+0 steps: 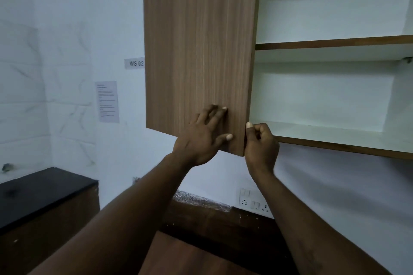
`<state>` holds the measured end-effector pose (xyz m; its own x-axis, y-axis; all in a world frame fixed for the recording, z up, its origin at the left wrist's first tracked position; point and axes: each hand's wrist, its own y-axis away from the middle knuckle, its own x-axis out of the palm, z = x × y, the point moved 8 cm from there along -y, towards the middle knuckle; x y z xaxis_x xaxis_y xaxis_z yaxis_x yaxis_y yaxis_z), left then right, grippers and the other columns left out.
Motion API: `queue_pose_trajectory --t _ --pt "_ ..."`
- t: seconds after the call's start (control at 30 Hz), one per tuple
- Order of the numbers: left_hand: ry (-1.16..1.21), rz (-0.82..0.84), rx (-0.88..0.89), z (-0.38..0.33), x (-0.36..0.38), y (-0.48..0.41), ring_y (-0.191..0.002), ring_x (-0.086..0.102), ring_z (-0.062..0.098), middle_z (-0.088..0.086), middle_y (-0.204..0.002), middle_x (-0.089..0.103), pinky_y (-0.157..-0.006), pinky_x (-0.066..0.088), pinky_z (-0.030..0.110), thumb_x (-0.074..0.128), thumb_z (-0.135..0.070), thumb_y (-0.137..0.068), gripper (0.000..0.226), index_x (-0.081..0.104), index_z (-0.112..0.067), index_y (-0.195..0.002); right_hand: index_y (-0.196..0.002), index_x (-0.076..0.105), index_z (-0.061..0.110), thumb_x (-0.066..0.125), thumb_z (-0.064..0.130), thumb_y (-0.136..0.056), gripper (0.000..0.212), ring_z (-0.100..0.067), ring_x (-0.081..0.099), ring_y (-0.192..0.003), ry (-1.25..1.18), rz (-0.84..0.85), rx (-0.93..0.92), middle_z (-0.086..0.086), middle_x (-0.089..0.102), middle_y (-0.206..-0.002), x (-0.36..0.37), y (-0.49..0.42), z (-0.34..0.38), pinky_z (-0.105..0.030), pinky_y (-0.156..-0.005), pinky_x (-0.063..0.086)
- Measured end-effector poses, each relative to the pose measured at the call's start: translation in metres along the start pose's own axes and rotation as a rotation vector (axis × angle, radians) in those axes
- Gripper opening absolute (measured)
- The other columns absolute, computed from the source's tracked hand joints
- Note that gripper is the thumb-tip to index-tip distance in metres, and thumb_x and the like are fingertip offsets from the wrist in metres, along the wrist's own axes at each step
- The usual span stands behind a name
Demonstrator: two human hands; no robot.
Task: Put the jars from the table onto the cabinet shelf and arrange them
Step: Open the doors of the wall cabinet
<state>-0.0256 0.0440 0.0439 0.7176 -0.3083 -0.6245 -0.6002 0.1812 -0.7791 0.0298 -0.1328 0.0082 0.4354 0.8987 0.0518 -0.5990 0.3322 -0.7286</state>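
A wall cabinet hangs ahead with its wooden door (pixel 199 47) swung open to the left. My left hand (pixel 201 138) lies flat on the door's outer face near its lower right corner, fingers spread. My right hand (pixel 260 143) grips the door's lower edge at that corner, fingers curled round it. The white cabinet interior shows a bottom shelf (pixel 324 134) and a middle shelf (pixel 335 41), both bare. No jars are in view.
A black-topped counter (pixel 38 194) stands at the lower left. A wooden table surface (pixel 178 257) lies below my arms. A wall socket panel (pixel 252 202) sits under the cabinet. Paper notices (pixel 107 101) hang on the white wall.
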Motion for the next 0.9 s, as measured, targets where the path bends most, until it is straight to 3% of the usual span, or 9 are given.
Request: queue_pose_trajectory --t 0.07,0.2,0.37,0.53,0.73,0.9 --pt "0.085 -0.098 -0.029 -0.002 -0.022 0.012 -0.146 0.032 0.02 -0.008 -0.165 0.016 -0.11 0.044 0.045 0.043 -0.064 -0.099 0.072 0.023 -0.032 -0.16 -0.071 0.054 0.023 0.059 0.04 -0.1 0.034 -0.006 0.051 -0.057 -0.077 -0.003 -0.072 0.008 0.056 -0.06 0.001 0.018 0.021 -0.023 -0.051 0.037" --pt "0.138 -0.154 -0.008 0.0 -0.056 0.051 -0.145 0.033 0.011 -0.015 -0.164 0.017 -0.101 0.051 0.04 0.044 -0.065 -0.098 0.073 0.019 -0.035 -0.16 -0.071 0.057 0.015 0.063 0.027 -0.098 0.031 -0.012 0.052 -0.056 -0.22 0.014 -0.166 0.006 0.056 -0.06 0.006 0.055 0.064 -0.033 -0.053 0.043" --pt "0.168 -0.238 -0.03 0.034 -0.115 0.092 -0.134 0.048 0.008 -0.013 -0.155 0.037 -0.094 0.055 0.038 0.048 -0.06 -0.098 0.067 0.028 -0.036 -0.158 -0.068 0.057 0.01 0.061 0.025 -0.097 0.033 -0.027 0.054 -0.052 -0.413 0.152 -0.248 -0.003 0.054 -0.056 0.033 0.097 0.12 -0.043 -0.049 0.045" --pt "0.281 -0.377 -0.108 0.077 -0.184 0.132 -0.108 0.067 0.005 -0.013 -0.132 0.063 -0.074 0.061 0.032 0.053 -0.054 -0.098 0.053 0.052 -0.029 -0.146 -0.072 0.063 0.01 0.063 0.021 -0.097 0.028 -0.018 0.065 -0.056 -0.564 0.361 -0.244 0.002 0.064 -0.06 0.091 0.141 0.17 -0.032 -0.054 0.049" --pt "0.012 -0.452 -0.252 0.123 -0.258 0.176 -0.081 0.071 -0.001 -0.018 -0.093 0.075 -0.065 0.059 0.031 0.059 -0.044 -0.097 0.027 0.072 -0.033 -0.117 -0.089 0.071 0.018 0.064 0.031 -0.097 0.017 -0.011 0.068 -0.076 -0.464 0.399 -0.33 0.009 0.071 -0.083 0.161 0.19 0.229 -0.036 -0.064 0.055" --pt "-0.221 -0.467 -0.451 0.155 -0.289 0.199 -0.075 0.07 0.011 -0.009 -0.093 0.075 -0.071 0.056 0.03 0.062 -0.044 -0.093 0.042 0.061 -0.024 -0.13 -0.11 0.068 0.024 0.063 0.037 -0.097 0.019 -0.002 0.066 -0.087 -0.361 0.418 -0.468 0.014 0.069 -0.107 0.203 0.218 0.263 -0.028 -0.069 0.057"
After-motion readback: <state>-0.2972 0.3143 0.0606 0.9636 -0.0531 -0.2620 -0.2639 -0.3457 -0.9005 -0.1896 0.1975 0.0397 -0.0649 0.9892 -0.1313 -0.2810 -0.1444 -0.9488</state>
